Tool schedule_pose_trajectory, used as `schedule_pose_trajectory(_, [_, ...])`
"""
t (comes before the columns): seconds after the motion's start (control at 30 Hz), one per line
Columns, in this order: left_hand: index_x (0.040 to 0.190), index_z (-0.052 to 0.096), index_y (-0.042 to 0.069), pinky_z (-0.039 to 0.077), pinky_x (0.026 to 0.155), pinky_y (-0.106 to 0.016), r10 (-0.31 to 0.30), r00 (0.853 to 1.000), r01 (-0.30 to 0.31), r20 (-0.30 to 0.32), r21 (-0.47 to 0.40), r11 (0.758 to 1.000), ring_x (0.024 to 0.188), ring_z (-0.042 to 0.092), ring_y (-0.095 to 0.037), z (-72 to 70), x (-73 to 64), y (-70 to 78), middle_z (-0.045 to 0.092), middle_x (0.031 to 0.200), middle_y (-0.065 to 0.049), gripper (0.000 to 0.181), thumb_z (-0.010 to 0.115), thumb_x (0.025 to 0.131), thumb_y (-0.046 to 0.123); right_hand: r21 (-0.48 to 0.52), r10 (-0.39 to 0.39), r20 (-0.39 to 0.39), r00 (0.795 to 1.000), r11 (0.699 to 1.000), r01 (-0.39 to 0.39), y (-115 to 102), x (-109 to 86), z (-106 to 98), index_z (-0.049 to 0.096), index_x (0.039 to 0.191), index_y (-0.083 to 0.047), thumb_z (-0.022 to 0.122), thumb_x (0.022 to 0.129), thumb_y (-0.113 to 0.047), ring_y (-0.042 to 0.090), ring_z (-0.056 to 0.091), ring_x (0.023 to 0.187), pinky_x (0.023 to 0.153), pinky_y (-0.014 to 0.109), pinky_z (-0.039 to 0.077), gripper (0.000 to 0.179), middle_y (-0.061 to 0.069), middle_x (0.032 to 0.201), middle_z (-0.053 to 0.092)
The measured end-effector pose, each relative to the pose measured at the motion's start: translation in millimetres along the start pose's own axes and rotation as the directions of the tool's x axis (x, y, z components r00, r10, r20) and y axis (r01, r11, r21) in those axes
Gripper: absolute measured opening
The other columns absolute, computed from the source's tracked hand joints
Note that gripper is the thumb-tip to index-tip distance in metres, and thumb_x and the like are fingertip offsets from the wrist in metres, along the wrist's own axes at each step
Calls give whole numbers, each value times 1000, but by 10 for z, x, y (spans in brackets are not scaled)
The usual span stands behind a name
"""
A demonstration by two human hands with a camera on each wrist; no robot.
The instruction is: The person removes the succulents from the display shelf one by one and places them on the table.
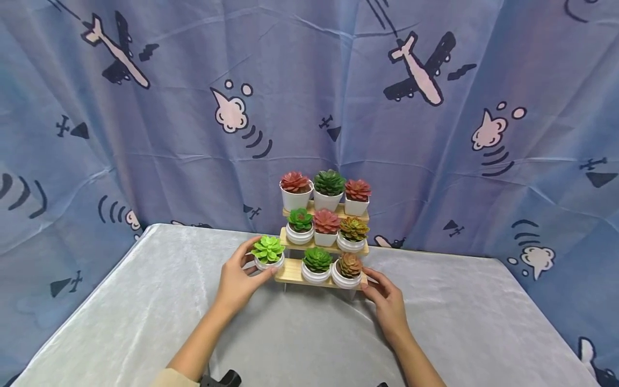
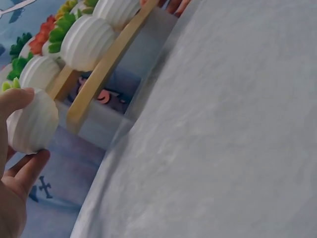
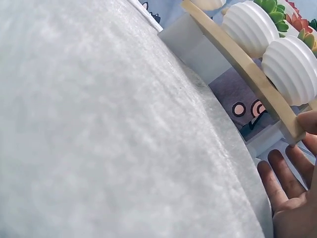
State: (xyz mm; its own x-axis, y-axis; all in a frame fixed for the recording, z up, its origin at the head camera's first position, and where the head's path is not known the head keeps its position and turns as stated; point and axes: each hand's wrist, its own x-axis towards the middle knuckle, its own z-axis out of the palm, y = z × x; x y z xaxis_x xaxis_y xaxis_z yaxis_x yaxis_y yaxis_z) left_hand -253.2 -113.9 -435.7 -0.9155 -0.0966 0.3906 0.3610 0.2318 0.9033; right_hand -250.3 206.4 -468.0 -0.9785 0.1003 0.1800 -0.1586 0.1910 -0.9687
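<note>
My left hand (image 1: 235, 283) grips a white ribbed pot with a bright lime-green succulent (image 1: 268, 249), thumb on the near side and fingers behind. In the left wrist view this pot (image 2: 37, 121) is held just off the left end of the bottom board (image 2: 101, 74). At the other end of the three-tier wooden plant stand (image 1: 292, 270), my right hand (image 1: 390, 305) holds the bottom board's corner between thumb and fingers. The right wrist view shows the thumb at the board (image 3: 247, 67) and the other fingers spread below its end. Beside that hand sits a brownish-orange succulent (image 1: 349, 265).
A green succulent (image 1: 317, 259) shares the bottom board. Three potted succulents, with a pink one (image 1: 326, 221) in the middle, fill the second tier. The top tier carries red and dark green ones (image 1: 329, 183). A blue patterned curtain (image 1: 309, 97) hangs behind the white-clothed table (image 1: 454, 317).
</note>
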Motion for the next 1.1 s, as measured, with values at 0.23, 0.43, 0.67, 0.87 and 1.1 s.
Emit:
schedule_pose_trajectory(0.23, [144, 54, 15, 61, 91, -33, -9, 999, 9, -33, 25, 1000, 112, 65, -30, -88, 92, 14, 60, 140, -12, 77, 87, 75, 4, -1, -14, -8, 1000, 1000, 14, -4, -7, -43, 61, 134, 4, 61, 96, 0, -8, 66, 96, 80, 15, 56, 38, -30, 107, 64])
schedule_pose_trajectory(0.43, [145, 53, 14, 60, 94, -41, -15, 999, 19, -45, 83, 996, 115, 65, -34, -166, 181, -37, 59, 141, -15, 77, 87, 77, 6, -10, -9, -21, 1000, 1000, 8, 0, -17, -53, 61, 133, 4, 61, 95, 0, -7, 66, 92, 78, 15, 57, 38, -29, 106, 64])
schedule_pose_trajectory(0.67, [145, 52, 16, 59, 95, -45, -31, 998, 38, -62, 131, 991, 116, 66, -32, -224, 348, -171, 60, 141, -14, 75, 86, 79, 8, 6, -12, -17, 1000, 1000, 12, 33, -25, -40, 61, 133, 5, 61, 95, 0, -5, 67, 87, 77, 16, 57, 38, -29, 103, 66])
schedule_pose_trajectory(0.87, [145, 52, 12, 59, 96, -45, -67, 992, 82, -106, 139, 987, 115, 67, -37, -152, 491, -298, 62, 135, -20, 75, 86, 79, 9, 7, -9, -11, 1000, 1000, 9, 40, -18, -31, 60, 133, 5, 61, 96, 0, -4, 67, 85, 77, 16, 57, 38, -29, 101, 66])
schedule_pose_trajectory(1.1, [145, 52, 11, 58, 98, -46, -65, 990, 84, -124, 160, 984, 120, 64, -39, -77, 670, -419, 61, 138, -22, 74, 85, 79, 6, 48, -34, -5, 999, 998, 34, 49, 0, -6, 59, 132, 9, 61, 95, 1, -4, 68, 87, 75, 17, 58, 37, -29, 106, 66])
